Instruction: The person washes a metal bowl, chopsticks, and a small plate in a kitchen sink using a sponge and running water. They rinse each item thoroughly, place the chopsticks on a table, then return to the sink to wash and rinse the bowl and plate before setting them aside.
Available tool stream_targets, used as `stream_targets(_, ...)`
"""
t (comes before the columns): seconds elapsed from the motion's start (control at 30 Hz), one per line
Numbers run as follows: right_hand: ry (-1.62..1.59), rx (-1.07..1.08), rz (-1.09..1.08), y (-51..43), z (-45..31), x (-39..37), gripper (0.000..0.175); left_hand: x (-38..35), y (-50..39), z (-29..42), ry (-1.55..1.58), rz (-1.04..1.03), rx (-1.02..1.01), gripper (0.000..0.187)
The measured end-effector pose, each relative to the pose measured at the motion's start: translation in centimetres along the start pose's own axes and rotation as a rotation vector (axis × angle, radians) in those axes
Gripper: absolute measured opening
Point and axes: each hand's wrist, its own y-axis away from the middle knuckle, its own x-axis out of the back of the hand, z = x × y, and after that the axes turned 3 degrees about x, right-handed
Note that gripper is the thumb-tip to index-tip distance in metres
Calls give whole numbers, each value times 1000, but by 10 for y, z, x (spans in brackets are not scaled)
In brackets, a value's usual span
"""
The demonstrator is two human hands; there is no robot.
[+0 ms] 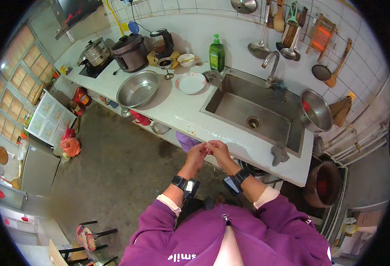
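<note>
My left hand [197, 154] and my right hand [218, 152] meet at the fingertips just off the front edge of the white countertop [188, 114]. Their fingers are curled together; whether something small is between them cannot be told. Behind the hands a purple cloth [185, 141] hangs below the counter edge. Wet streaks and small crumbs lie on the counter beyond them. The stainless steel sink [238, 108] is set into the counter ahead, its basin holding no dishes. A grey rag [279, 154] lies at the sink's near right corner.
A steel basin [138, 89], a patterned plate [190, 83] and a green pump bottle [216, 55] stand on the counter. Another steel basin [315, 111] sits at the sink's right end. The faucet [272, 69] rises behind. A rice cooker [130, 53] stands farther left.
</note>
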Motion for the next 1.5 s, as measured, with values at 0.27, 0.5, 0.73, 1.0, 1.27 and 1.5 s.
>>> stream_targets(0.27, 20, -8, -99, -62, 8, -43, 24, 36, -37, 43, 265, 82, 65, 17)
stream_targets(0.5, 32, -11, -91, -135, 10, -125, 26, 87, -82, 121, 269, 92, 20, 20)
stream_targets(0.73, -42, -38, -116, -206, 29, -210, 33, 159, -134, 192, 379, 220, -90, 21)
stream_targets(1.0, -22, 6, -99, -268, 50, -253, 51, 205, -183, 238, 386, 575, -101, 31)
stream_targets(1.27, -135, -43, 70, -304, 55, -267, 54, 231, -217, 247, 425, 581, -43, 18)
stream_targets(1.5, -113, -91, -98, -302, 49, -252, 23, 216, -194, 237, 395, 630, -146, 10)
